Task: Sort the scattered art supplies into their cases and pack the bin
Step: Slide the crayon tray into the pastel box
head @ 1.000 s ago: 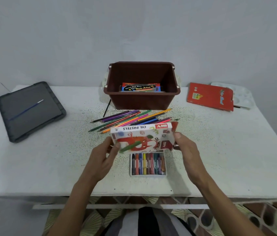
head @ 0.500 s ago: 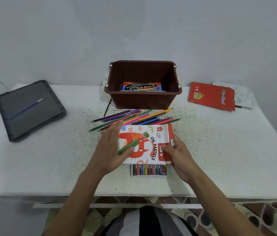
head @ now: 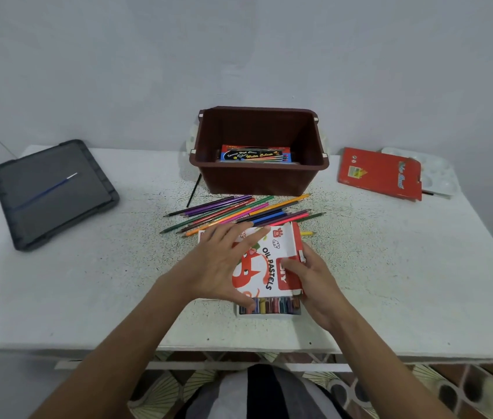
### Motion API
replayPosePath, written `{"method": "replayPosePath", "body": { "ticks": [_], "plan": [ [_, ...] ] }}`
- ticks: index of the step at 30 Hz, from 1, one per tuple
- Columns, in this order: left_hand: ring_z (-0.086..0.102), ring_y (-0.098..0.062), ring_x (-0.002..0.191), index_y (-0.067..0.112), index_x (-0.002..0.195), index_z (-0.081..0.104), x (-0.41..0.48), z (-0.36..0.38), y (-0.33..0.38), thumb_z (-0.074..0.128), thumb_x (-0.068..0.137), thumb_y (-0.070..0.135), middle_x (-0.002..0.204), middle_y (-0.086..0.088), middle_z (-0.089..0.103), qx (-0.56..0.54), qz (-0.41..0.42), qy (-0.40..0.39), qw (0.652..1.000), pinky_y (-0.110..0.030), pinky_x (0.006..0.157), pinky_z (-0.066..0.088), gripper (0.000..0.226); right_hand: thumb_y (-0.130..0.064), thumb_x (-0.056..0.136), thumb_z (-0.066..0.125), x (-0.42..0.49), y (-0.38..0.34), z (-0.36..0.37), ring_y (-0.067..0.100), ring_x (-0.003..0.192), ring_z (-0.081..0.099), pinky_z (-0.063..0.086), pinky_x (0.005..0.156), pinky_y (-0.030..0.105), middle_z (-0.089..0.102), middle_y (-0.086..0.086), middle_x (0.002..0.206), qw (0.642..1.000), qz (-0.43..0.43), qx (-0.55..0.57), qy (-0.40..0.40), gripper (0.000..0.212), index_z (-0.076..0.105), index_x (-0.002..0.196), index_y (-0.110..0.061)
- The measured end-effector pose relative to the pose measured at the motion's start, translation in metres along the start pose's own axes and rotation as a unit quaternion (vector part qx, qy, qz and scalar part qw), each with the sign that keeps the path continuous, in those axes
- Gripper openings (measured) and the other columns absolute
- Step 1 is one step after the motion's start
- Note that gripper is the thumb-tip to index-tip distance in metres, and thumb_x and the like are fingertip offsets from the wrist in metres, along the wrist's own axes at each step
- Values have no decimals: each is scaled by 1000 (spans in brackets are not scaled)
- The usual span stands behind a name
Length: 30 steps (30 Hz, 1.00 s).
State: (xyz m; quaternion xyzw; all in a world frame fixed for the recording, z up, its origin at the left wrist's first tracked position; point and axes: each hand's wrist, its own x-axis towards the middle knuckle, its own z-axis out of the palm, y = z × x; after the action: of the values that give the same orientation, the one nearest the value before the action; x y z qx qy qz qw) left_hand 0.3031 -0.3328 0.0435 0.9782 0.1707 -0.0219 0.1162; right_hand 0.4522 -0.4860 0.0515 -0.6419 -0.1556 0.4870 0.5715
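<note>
Head camera: a person's left hand [head: 224, 267] lies flat, fingers straight, on an oil pastel box [head: 269, 267] on the counter [head: 87, 282], while the right hand [head: 314, 285] grips its right edge, fingers curled. The crayon tray [head: 269, 308] juts from the near end, so the step looks like sleeving the tray. Next it wants pushing home, then a lift to the brown bin [head: 257, 179]. Loose pencils [head: 239, 211] lie just beyond the box, in the path. A red case [head: 381, 173] waits far right.

I log two readable items: "OIL PASTELS" on the pastel sleeve [head: 272, 264] near the table's [head: 87, 282] front edge; "Water Colours" on the box [head: 255, 154] inside the brown bin [head: 257, 181].
</note>
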Motion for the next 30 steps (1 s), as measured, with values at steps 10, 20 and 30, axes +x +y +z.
{"method": "replayPosePath", "body": {
  "ticks": [10,20,30],
  "plan": [
    [10,-22,147,54,143,-23,-2,-4,-7,57,60,92,164,7,-1,-23,-17,-21,999,-44,117,9,122,-30,98,43,2,3,-2,32,87,63,49,77,44,69,15,98,994,-12,94,-54,26,61,106,-13],
    [6,-23,146,62,145,2,-5,-7,-11,56,64,89,162,2,3,-4,1,-29,1000,-46,116,12,101,-3,103,38,10,8,7,33,101,66,57,81,49,70,8,112,996,-58,-50,-44,38,73,99,-17],
    [10,-24,145,61,146,4,-20,-2,-44,52,66,91,161,0,8,7,-26,-43,999,-50,117,12,98,6,99,40,24,-5,1,13,81,70,57,69,29,70,5,96,965,-114,-220,-89,23,61,97,-6]
  ]
}}
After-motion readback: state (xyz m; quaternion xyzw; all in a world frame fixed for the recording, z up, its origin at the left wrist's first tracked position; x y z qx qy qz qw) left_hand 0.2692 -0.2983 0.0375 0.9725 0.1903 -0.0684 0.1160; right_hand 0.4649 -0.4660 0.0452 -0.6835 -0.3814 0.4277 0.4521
